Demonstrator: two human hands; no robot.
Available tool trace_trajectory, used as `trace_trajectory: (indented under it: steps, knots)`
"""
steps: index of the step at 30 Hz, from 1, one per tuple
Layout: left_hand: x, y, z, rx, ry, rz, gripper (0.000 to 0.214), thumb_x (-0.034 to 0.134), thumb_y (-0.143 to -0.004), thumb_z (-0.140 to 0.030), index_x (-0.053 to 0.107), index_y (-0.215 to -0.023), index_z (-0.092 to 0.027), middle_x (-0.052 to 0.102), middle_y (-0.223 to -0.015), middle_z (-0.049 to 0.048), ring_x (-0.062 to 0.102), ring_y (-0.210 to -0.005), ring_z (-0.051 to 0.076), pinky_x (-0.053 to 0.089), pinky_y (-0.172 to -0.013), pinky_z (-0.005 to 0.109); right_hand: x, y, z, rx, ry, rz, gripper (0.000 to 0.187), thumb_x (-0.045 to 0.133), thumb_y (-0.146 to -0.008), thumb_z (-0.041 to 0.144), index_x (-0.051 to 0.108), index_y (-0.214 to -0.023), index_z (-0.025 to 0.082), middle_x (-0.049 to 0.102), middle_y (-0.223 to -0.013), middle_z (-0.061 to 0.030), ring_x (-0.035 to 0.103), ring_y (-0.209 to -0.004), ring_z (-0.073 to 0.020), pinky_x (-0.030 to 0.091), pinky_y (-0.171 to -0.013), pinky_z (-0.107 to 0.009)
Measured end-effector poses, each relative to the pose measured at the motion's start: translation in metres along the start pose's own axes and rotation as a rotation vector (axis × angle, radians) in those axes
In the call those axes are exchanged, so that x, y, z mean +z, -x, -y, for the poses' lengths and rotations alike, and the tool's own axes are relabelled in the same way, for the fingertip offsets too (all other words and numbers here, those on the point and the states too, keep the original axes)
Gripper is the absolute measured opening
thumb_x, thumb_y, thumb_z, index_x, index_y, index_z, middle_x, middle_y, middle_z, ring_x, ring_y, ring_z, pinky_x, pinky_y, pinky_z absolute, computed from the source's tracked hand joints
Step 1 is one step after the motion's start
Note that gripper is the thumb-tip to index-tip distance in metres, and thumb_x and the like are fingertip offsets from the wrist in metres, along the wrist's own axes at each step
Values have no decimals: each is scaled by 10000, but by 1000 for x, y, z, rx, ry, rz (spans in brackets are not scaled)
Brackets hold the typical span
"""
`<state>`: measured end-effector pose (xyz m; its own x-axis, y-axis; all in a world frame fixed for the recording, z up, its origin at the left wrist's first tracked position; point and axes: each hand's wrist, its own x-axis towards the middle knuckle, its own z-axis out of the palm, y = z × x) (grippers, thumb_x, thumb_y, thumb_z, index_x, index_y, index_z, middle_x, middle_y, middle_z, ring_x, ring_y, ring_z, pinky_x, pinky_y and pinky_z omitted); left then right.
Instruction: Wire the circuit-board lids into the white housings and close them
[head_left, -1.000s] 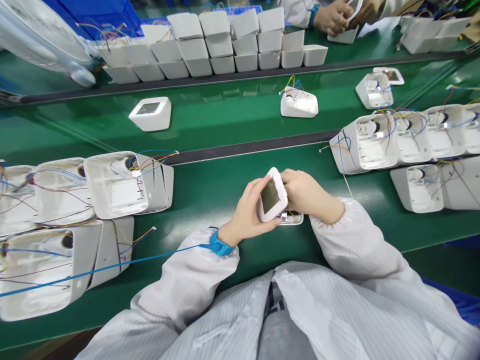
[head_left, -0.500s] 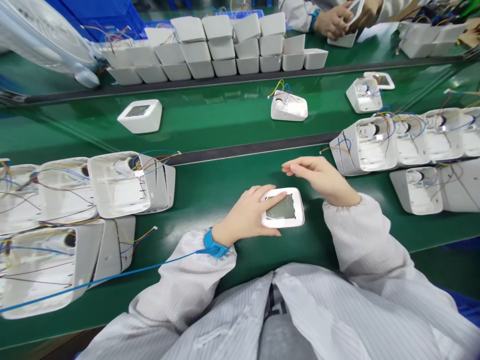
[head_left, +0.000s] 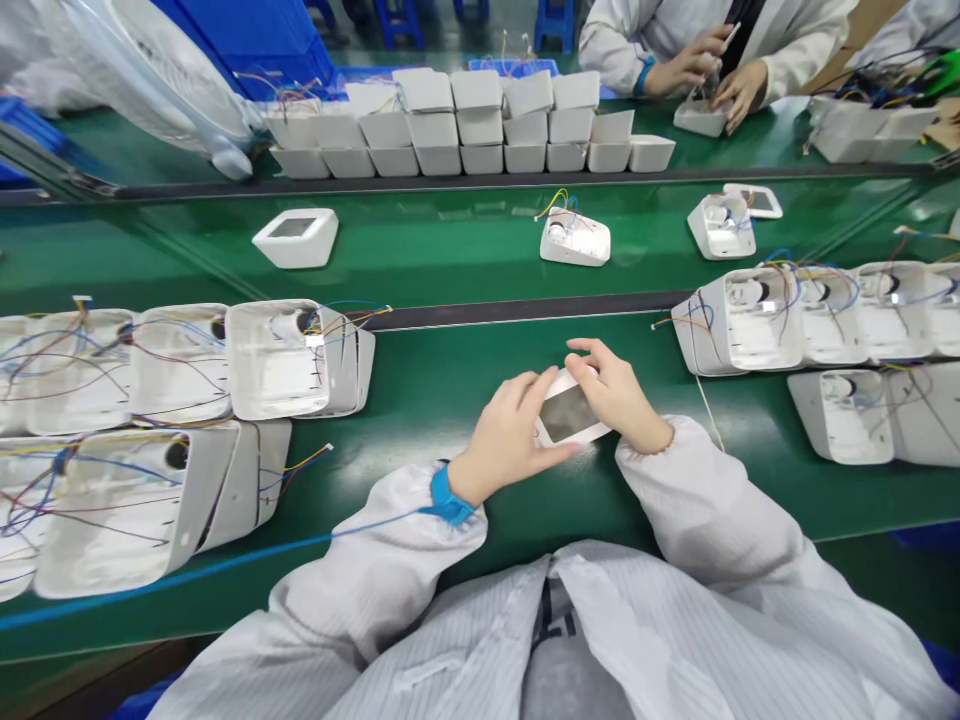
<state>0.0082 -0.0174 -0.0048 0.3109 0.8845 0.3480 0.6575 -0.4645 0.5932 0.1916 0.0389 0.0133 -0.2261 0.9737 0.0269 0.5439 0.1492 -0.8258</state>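
Observation:
A white housing with a grey display window (head_left: 568,412) is between my two hands over the green bench. My left hand (head_left: 510,430) grips its left side, thumb along the near edge and fingers at the far left corner. A blue wrist strap (head_left: 448,498) with a cord is round that wrist. My right hand (head_left: 619,395) holds the far right side, its fingers bent over the top and partly covering the rim and display. The housing's underside is hidden.
Open white housings with wires stand in rows at left (head_left: 274,360) and right (head_left: 761,320). A closed unit (head_left: 298,238) and a wired housing (head_left: 576,237) sit beyond the dark rail (head_left: 525,308). Farther back are stacked housings (head_left: 435,130) and a co-worker's hands (head_left: 739,95).
My right hand has come down and left onto the housing, which is now tilted and turned. My left hand stays on it. The camera view has shifted, showing more of the co-worker.

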Motion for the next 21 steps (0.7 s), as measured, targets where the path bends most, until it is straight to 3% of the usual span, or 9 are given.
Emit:
trace_trajectory:
  steps: [4,8,14,21]
  knots:
    - [-11,-6,9,-209,240,22,396,426,-964,-455,607,-1180,-177,705,-994,68,651,-807,180,492,-721,289,2,0,-2,-179,-31,-73,437,515,-910,540,648,-1155,203,706,-1056,-78,666,-936,-243,516,-844,-392]
    - [-15,-7,8,-194,158,-9,335,447,-966,-415,656,-874,-170,647,-716,10,578,-635,137,387,-592,252,6,1,-2,-236,-55,-51,414,502,-925,500,643,-1180,206,705,-1098,-78,661,-993,-240,510,-896,-403]
    - [-14,-4,3,-127,76,-51,360,416,-975,-414,625,-823,-165,606,-675,8,530,-593,123,352,-577,248,9,4,1,-268,64,-155,339,511,-929,455,674,-1068,192,716,-1041,-77,664,-970,-233,506,-867,-377]
    - [-8,-1,2,-116,110,-28,354,398,-977,-413,603,-819,-171,556,-632,-6,497,-566,121,352,-566,244,2,2,4,-312,196,-123,364,487,-931,509,662,-891,193,715,-840,-54,670,-767,-210,505,-727,-333]
